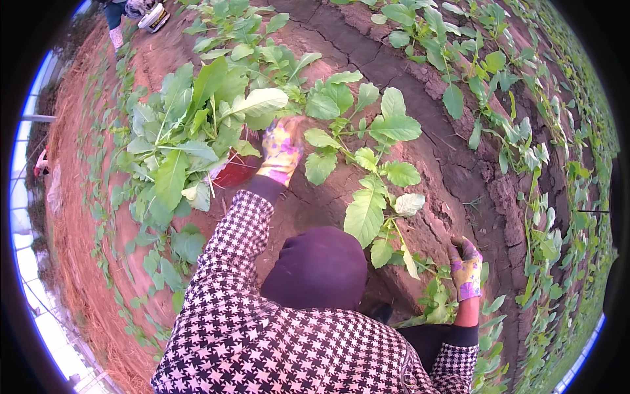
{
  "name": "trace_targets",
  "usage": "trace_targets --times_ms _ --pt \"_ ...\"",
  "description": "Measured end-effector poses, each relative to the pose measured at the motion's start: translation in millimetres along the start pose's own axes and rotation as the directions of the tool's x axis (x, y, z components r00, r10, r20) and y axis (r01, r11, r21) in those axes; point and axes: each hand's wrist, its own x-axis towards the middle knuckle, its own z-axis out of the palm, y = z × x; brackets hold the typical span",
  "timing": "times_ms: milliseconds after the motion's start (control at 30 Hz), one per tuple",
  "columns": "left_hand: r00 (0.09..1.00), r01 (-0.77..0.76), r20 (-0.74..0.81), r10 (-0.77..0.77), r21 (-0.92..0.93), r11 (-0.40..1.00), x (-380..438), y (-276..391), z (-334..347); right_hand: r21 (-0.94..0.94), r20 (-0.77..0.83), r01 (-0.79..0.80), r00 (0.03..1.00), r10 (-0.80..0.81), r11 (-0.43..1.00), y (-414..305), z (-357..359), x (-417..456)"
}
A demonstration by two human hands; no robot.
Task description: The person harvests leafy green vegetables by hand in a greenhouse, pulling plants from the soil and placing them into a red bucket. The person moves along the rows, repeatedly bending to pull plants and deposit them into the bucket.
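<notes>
My left hand (283, 147), in a yellow glove with purple flowers, is beside a red container (235, 170). A heap of leafy green plants (179, 133) covers most of that container. The fingers of this hand are blurred, so its grip cannot be told. My right hand (465, 268), in a matching glove, is low on the right over the soil. Its fingers are bent and apart, and nothing shows between them. Leafy plants growing in the ground (376, 170) stand between my hands, and more leaves (435, 300) lie just left of the right hand.
Cracked brown soil (453, 162) runs between rows of green plants (492, 113). At the top left another person's leg (114, 22) shows beside a white bucket (154, 18). Dry straw (74, 236) covers the far left. A dark purple rounded cloth shape (320, 268) fills the lower middle.
</notes>
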Motion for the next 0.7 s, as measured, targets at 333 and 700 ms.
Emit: trace_targets --times_ms 333,700 --pt "0.616 0.078 0.694 -0.374 0.419 0.905 53 19 9 -0.062 0.005 0.028 1.0 -0.028 0.998 -9 -5 -6" --pt "0.971 -0.142 0.16 0.181 -0.226 0.964 62 198 -118 0.103 -0.077 0.171 0.983 -0.164 0.98 -64 -26 -34"
